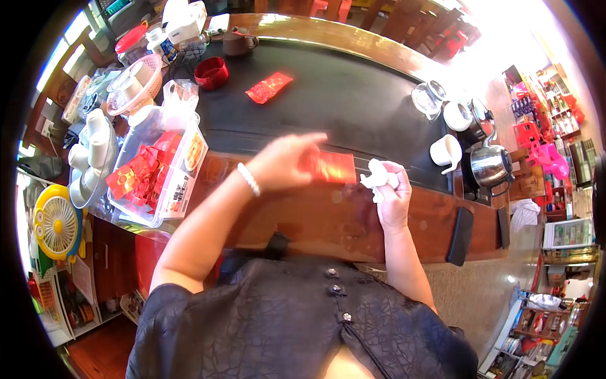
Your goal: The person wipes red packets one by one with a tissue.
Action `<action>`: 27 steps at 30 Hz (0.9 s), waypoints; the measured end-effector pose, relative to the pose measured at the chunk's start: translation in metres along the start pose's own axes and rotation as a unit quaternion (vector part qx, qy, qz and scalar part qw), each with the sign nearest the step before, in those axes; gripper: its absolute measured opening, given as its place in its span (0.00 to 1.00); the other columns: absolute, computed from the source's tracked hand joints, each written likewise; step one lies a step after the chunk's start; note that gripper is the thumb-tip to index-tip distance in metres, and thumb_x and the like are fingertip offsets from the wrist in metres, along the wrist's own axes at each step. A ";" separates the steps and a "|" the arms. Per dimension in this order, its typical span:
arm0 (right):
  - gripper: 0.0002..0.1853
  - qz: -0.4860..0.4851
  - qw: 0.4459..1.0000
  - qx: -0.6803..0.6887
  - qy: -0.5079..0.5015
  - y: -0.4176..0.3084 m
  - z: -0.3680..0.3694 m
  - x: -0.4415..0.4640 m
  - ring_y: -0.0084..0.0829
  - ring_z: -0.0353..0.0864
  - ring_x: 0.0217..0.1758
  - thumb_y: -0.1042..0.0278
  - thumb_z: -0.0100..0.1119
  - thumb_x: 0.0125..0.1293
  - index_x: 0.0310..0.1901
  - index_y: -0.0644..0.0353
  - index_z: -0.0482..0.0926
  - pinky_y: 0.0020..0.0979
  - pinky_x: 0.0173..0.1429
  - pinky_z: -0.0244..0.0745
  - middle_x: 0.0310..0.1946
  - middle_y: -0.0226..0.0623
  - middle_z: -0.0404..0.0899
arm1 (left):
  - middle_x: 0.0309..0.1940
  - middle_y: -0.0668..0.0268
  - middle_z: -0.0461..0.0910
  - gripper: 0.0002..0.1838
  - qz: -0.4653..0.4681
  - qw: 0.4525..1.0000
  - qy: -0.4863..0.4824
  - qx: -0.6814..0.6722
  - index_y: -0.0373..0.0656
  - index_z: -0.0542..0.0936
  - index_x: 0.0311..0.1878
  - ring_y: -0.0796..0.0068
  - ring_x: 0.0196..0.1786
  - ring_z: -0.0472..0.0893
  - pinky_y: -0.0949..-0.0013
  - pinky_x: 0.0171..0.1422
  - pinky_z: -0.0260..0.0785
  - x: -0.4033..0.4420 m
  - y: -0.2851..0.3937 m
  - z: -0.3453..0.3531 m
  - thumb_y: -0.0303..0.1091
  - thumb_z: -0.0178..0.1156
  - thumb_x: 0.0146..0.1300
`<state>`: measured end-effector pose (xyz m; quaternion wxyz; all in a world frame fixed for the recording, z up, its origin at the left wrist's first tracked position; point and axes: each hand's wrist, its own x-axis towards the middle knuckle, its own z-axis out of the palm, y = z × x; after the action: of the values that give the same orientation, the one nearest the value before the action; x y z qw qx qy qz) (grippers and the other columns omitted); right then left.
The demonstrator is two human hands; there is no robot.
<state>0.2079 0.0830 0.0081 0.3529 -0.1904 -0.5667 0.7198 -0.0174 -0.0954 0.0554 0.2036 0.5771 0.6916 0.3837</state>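
Note:
My left hand (284, 165), wearing a white bead bracelet, is smeared by motion above the table's front edge. A flat red packet (336, 168) with gold print reaches out to the right from its fingers, blurred as well. Its left end is hidden by the hand, and one finger stretches out above it. In my right hand (394, 194) a crumpled white tissue (379, 176) is pinched between thumb and fingers, just right of the packet. Another red packet (269, 88) lies by itself farther back on the black tabletop (353, 88).
At left stands a clear plastic box (165, 211) of red packets, beside a bowl of white cups (95, 155). A red bowl (211, 73) and dark teapot (238, 42) sit behind. To the right are a white pitcher (445, 153), a steel kettle (491, 165) and a black phone (460, 236).

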 end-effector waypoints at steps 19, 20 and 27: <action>0.31 -0.191 0.751 -0.567 -0.280 -0.027 0.056 -0.053 0.51 0.64 0.76 0.69 0.64 0.63 0.69 0.65 0.71 0.48 0.78 0.60 0.71 0.50 0.68 | 0.53 0.57 0.83 0.48 -0.010 0.994 0.051 -0.099 0.45 0.63 0.77 0.59 0.56 0.82 0.63 0.63 0.74 -0.056 0.003 0.040 0.27 0.75 0.52; 0.30 -0.178 0.746 -0.575 -0.285 -0.030 0.050 -0.056 0.49 0.63 0.78 0.68 0.64 0.64 0.68 0.65 0.72 0.47 0.79 0.58 0.73 0.49 0.67 | 0.53 0.58 0.83 0.48 0.001 0.994 0.061 -0.091 0.45 0.63 0.77 0.60 0.56 0.82 0.63 0.63 0.74 -0.057 0.004 0.040 0.26 0.75 0.51; 0.24 -0.198 0.760 -0.530 -0.318 -0.045 0.021 -0.058 0.47 0.73 0.71 0.79 0.58 0.62 0.62 0.65 0.79 0.44 0.74 0.67 0.64 0.48 0.77 | 0.53 0.60 0.84 0.50 -0.003 0.993 0.069 -0.101 0.46 0.62 0.78 0.64 0.52 0.82 0.65 0.59 0.76 -0.058 0.006 0.038 0.23 0.74 0.50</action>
<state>0.2464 0.0316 0.0498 0.1300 0.0093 -0.9627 0.2373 0.0287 -0.1393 0.0269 0.2142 0.5236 0.6637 0.4893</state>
